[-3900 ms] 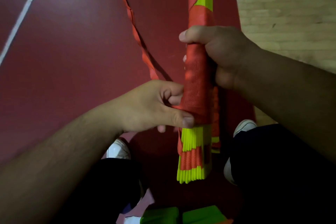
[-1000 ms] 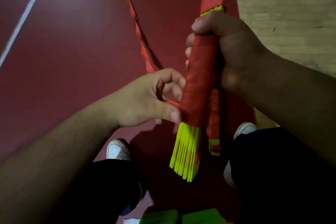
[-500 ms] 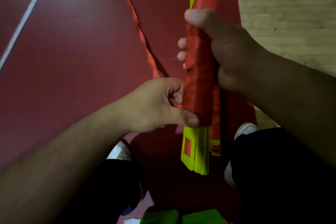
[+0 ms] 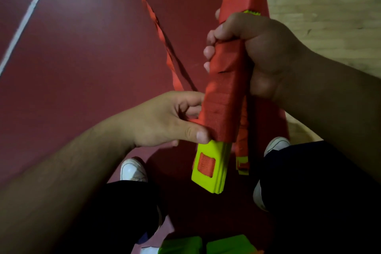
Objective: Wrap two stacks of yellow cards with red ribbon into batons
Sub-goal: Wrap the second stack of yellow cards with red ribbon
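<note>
A long stack of yellow cards (image 4: 210, 169) stands nearly upright in front of me, its middle covered by tight turns of red ribbon (image 4: 222, 97). My right hand (image 4: 261, 51) is closed around the wrapped part near the top. My left hand (image 4: 171, 119) pinches the ribbon against the stack's lower left edge, thumb on the wrap. A loose twisted ribbon tail (image 4: 158, 29) runs from my left hand up and away across the floor. A second wrapped stack (image 4: 243, 150) shows partly behind the first; what supports it is hidden.
Dark red sports floor (image 4: 82, 57) with a white line (image 4: 26, 18) lies to the left, wooden floor (image 4: 321, 6) to the right. My white shoes (image 4: 132, 171) and dark trousers are below. Green blocks (image 4: 202, 245) sit at the bottom edge.
The stack has turned in my right hand, so its flat yellow face with a red patch now faces me. My left hand stays pinched on the ribbon at the wrap's lower edge.
</note>
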{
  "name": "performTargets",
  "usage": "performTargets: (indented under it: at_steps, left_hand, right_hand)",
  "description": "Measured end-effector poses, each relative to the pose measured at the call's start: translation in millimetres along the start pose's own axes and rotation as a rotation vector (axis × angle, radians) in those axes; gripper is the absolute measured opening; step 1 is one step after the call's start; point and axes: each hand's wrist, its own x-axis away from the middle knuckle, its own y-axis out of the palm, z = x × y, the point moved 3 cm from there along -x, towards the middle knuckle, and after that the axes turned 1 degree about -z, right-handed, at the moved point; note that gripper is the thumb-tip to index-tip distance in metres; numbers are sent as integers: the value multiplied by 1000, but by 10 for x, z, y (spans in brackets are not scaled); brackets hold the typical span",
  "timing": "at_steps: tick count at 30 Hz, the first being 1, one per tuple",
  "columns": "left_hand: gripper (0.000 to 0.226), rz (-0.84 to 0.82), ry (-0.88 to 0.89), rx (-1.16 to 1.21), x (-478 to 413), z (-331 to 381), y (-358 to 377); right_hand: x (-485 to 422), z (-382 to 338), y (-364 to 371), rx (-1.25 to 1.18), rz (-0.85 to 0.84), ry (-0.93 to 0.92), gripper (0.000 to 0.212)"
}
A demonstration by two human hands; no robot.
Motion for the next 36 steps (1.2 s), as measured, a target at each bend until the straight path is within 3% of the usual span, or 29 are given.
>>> performTargets:
  at_steps: [6, 10, 13, 15, 17, 20, 23, 26, 29, 32, 36]
  left_hand:
    - [18, -38, -34, 3, 13, 50, 6]
    - [19, -29, -67, -25, 22, 51, 8]
    - [6, 51, -29, -43, 10, 47, 38]
    - [9, 171, -14, -70, -6, 22, 20]
    - [37, 261, -16, -136, -24, -2, 23]
    - [49, 233, -40, -151, -57, -23, 87]
    - [34, 183, -36, -105, -35, -11, 61]
    - [24, 105, -3, -80, 19, 59, 15]
    - [38, 92, -8, -42, 40, 58, -25]
    - [30, 82, -47, 1, 54, 10, -71]
    - [70, 58, -51, 63, 41, -14, -73]
  right_hand:
    - [53, -33, 39, -108, -126, 27, 17]
    - [77, -35, 60, -184, -196, 31, 21]
    - [75, -60, 38, -87, -125, -23, 17]
    - [59, -63, -10, 88, 24, -93, 7]
    - [32, -17, -59, 237, 155, -152, 15]
    - [-9, 69, -106, 348, 282, -185, 28]
    - [-15, 64, -104, 296, 226, -70, 9]
    - [-13, 28, -86, 175, 142, 17, 14]
    - [-4, 0, -60, 83, 76, 21, 19]
    - [16, -35, -46, 48, 25, 7, 22]
    - [37, -53, -31, 27, -27, -29, 19]
